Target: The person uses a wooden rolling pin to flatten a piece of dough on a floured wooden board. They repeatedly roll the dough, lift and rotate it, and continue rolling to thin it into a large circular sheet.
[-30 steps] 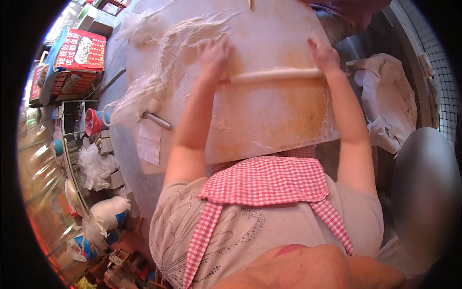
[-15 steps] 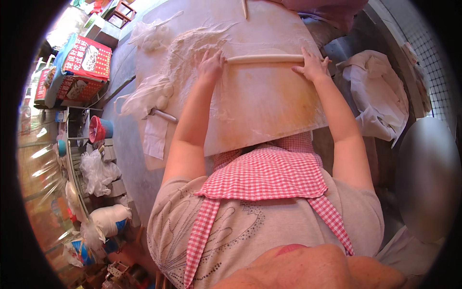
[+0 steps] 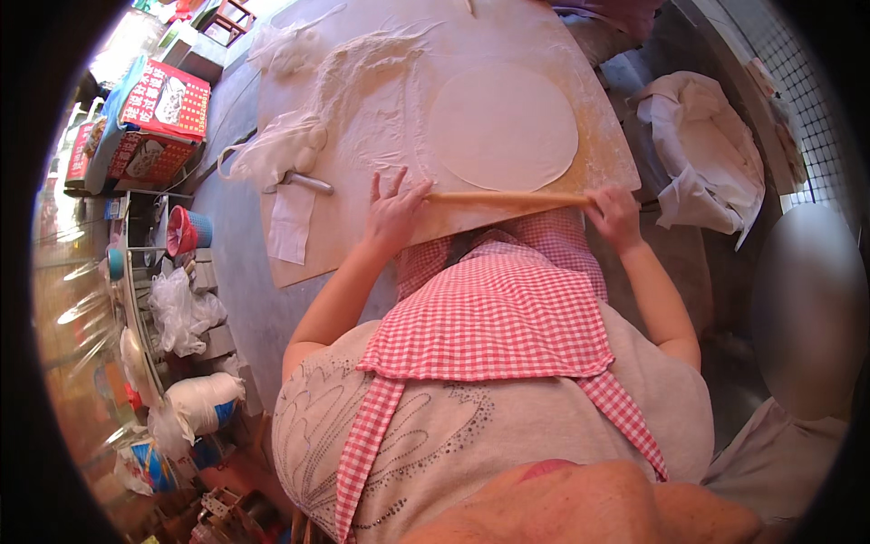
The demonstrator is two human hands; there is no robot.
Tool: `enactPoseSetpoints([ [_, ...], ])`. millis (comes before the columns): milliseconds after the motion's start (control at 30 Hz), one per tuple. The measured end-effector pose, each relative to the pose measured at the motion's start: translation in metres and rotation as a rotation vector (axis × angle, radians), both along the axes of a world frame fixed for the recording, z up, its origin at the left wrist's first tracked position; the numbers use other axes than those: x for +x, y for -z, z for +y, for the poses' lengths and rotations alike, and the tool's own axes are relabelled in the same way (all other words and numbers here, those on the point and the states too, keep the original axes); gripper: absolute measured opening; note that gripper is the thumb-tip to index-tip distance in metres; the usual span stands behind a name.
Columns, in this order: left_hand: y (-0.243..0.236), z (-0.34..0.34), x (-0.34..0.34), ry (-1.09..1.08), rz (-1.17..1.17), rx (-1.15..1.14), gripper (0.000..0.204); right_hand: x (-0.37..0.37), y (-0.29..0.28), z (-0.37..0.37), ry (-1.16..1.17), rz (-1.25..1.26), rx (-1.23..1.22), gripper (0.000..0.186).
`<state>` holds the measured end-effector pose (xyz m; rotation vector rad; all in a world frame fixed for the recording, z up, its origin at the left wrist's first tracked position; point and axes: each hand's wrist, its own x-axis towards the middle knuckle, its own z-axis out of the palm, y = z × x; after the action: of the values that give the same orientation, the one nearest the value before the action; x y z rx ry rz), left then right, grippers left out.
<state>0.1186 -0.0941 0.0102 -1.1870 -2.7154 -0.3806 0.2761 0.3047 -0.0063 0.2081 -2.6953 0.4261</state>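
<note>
A wooden rolling pin (image 3: 504,197) lies crosswise near the board's front edge. My left hand (image 3: 395,216) holds its left end, some fingers stretched away from it. The fingers of my right hand (image 3: 616,218) are closed around the right end. Just beyond the pin, a thin round dough sheet (image 3: 503,127) lies flat on the floured board (image 3: 349,218). Loose flour (image 3: 367,86) is spread left of the dough.
On the board's left are a plastic bag (image 3: 285,150), a metal-bladed tool (image 3: 310,182) and a white cloth (image 3: 291,225). A cloth-lined container (image 3: 702,150) stands at the right. Another stick (image 3: 469,7) lies at the far edge. A red box (image 3: 163,109) sits far left.
Both hands have drawn the rolling pin toward my body. The pale dough that was around the pin now lies spread out as a round sheet beyond it.
</note>
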Motion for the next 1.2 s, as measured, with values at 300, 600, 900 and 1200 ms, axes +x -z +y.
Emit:
enactPoseSetpoints([
  [300, 0.002, 0.113, -0.107, -0.172, 0.044, 0.06, 0.05, -0.028, -0.008, 0.001, 0.133, 0.085, -0.134, 0.018],
  [600, 0.005, 0.053, -0.031, -0.064, -0.186, -0.228, 0.069, -0.018, 0.007, 0.024, 0.05, 0.05, -0.01, 0.014],
  [900, -0.005, 0.09, 0.002, 0.004, -0.143, -0.166, 0.077, -0.057, 0.005, 0.119, 0.022, 0.009, 0.042, 0.03],
  [1200, 0.001, 0.1, -0.033, -0.076, -0.101, -0.081, 0.073, -0.014, 0.015, 0.098, 0.16, -0.04, 0.179, 0.045],
])
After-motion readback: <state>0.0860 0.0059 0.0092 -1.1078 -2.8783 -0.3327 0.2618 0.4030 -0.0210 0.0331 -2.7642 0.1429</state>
